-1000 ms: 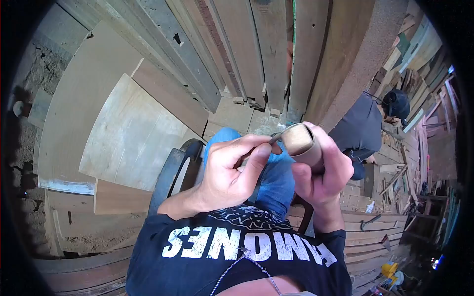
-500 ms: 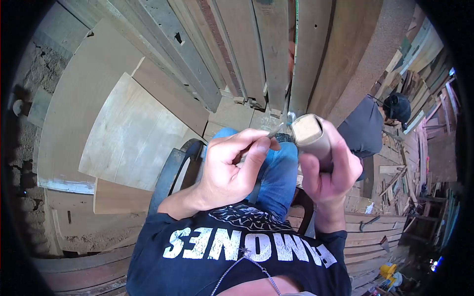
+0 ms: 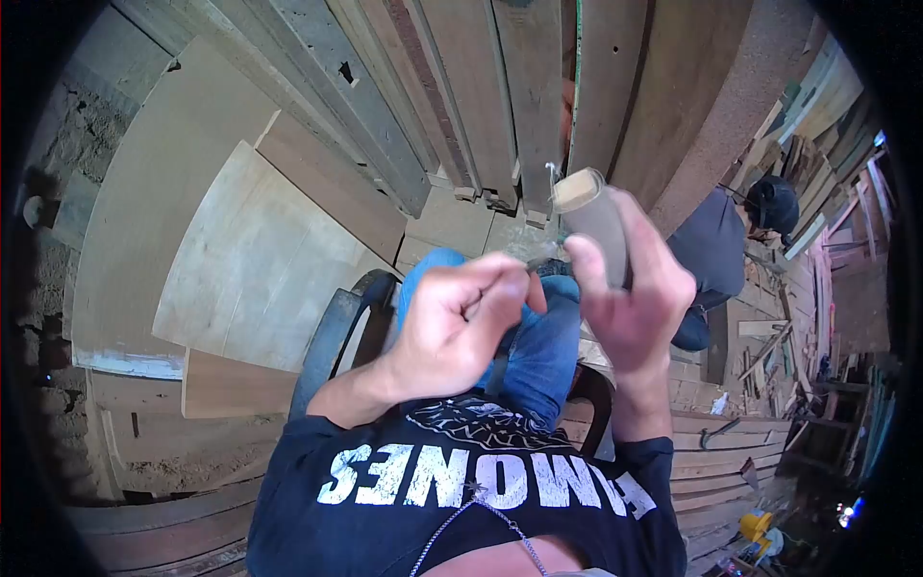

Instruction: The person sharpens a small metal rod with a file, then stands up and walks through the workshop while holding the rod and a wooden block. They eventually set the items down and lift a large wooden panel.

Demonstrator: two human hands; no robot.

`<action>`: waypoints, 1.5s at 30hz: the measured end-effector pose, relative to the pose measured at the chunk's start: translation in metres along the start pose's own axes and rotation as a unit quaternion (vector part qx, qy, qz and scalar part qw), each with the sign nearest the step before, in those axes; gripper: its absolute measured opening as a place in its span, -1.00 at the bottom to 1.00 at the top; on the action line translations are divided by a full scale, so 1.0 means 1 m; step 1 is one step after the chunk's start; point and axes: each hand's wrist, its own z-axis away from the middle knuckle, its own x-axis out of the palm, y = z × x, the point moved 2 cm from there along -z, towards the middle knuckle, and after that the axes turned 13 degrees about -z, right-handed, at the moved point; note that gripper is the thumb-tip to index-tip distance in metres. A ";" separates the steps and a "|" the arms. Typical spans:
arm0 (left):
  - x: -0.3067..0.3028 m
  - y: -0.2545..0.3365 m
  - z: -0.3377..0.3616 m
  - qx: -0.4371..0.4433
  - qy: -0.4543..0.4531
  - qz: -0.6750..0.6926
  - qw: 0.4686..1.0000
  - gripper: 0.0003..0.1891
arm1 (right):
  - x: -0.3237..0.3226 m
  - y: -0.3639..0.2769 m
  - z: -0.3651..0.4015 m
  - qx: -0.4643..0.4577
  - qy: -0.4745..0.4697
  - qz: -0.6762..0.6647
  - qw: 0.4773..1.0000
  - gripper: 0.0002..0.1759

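Note:
In my right hand [image 3: 639,288] is a wooden block wrapped in a grey-brown sheet [image 3: 603,231] that looks like sandpaper. Its pale end [image 3: 577,190] shows at the top, and my fingers and thumb close round the sides. A thin whitish strand [image 3: 551,173] sticks up beside that end. My left hand [image 3: 466,317] is to the left of the block, apart from it, with thumb and fingers pinched together. Whatever the left fingertips hold is hidden and blurred. Both hands are raised above my knees in blue jeans [image 3: 538,361].
Long boards [image 3: 461,87] stand ahead of me. Thin plywood panels [image 3: 250,260] lean at the left. A co-worker in a dark cap [image 3: 772,207] bends over at the right, near scattered wood scraps [image 3: 769,356]. Chair arms [image 3: 332,337] flank me; a yellow tool [image 3: 755,527] lies lower right.
My right hand has raised the block and tipped it, so more of its wrapped side shows. The thin grey piece seen at my left fingertips earlier can no longer be made out.

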 end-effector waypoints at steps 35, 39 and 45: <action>-0.001 0.008 0.005 0.047 -0.082 0.072 0.993 -0.70 | -0.027 -0.014 0.013 -0.019 -0.017 -0.155 0.988 -0.42; -0.002 0.006 0.006 0.034 -0.097 0.092 0.990 -0.68 | -0.025 -0.018 0.015 -0.008 0.012 -0.186 0.982 -0.36; 0.001 0.010 0.006 0.050 -0.053 0.074 0.995 -0.65 | -0.020 -0.021 0.014 -0.069 -0.053 -0.123 0.989 -0.35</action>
